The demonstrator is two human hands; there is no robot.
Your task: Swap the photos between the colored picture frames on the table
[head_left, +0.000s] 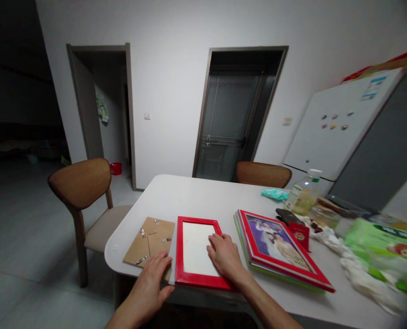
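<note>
A red frame (179, 256) lies flat near the table's front edge, with a white sheet (197, 249) inside it. My right hand (224, 256) rests over the frame's right side, fingers bent and touching the white sheet; whether anything is under the fingertips cannot be made out. Left of the frame is a brown backing board (153, 242) with several metal clips. My left hand (152, 278) lies over the board's lower right corner, thumb apart from the fingers. To the right, a red-framed photo (275, 242) sits on top of a stack of frames.
The white table (190, 194) also bears a bottle of yellowish liquid (302, 194), a teal packet (275, 194), a dark object (287, 216), crumpled tissue (357, 274) and a green package (385, 246). Wooden chairs stand at the left (83, 183) and the far side (263, 173).
</note>
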